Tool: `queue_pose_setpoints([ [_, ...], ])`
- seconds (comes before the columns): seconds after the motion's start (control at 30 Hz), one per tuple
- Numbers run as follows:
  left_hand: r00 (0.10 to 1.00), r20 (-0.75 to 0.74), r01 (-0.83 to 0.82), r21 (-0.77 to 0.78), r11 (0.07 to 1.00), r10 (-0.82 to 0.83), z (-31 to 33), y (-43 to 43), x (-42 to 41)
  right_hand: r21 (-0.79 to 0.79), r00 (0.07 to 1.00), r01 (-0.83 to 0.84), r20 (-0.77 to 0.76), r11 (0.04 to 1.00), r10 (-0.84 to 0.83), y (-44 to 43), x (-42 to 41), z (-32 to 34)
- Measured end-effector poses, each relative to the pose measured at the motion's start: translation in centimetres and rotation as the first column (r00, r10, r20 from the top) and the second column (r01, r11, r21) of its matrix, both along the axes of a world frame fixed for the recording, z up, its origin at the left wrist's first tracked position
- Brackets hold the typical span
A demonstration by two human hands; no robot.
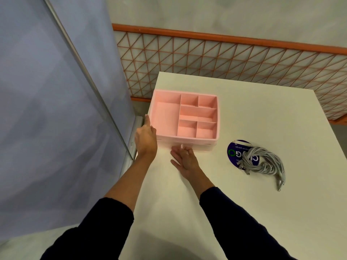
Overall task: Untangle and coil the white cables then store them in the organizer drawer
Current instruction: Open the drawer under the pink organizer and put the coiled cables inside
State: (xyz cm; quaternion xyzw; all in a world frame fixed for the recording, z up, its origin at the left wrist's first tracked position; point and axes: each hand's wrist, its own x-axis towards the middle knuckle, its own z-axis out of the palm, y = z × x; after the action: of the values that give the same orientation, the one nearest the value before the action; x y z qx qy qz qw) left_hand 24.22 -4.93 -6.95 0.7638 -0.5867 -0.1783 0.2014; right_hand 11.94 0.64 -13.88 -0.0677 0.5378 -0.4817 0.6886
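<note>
Looking down from the head camera, we see a white table (244, 212) with the pink organizer (187, 138) at its far left. Its open top is split into six compartments, and a drawer front (203, 147) sits below the tray. Our left hand (145, 136) lies with straight fingers flat against the organizer's left wall. Our right hand (185, 160) is palm up at the near side, fingertips curled at a small clear knob (181, 146) on the drawer; we cannot tell whether they pinch it. The white cables (262, 164) lie in one tangled bundle to the right, apart from the organizer, partly covering a round dark blue sticker (235, 150). It carries a green ring and white letters, upside down and half hidden, which we cannot read. An orange lattice fence (225, 59) runs beyond the table.
</note>
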Motion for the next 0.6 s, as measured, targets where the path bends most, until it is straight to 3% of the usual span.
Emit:
queue_pose_setpoints([
  [0.17,0.998,0.060,0.010,0.039,0.999,-0.013,0.5,-0.3,-0.3,-0.035,0.999,0.043,0.013,0.998,-0.042,2.1,0.9,-0.3],
  [0.43,0.990,-0.139,-0.020,-0.077,0.997,0.009,-0.8,-0.2,0.3,-0.031,0.999,0.018,-0.026,0.999,-0.018,4.6,1.4,0.4],
  [0.6,0.960,-0.278,0.003,-0.133,0.991,-0.041,-0.6,0.2,0.5,0.004,0.998,0.036,0.044,0.999,-0.036,6.3,1.5,0.3],
])
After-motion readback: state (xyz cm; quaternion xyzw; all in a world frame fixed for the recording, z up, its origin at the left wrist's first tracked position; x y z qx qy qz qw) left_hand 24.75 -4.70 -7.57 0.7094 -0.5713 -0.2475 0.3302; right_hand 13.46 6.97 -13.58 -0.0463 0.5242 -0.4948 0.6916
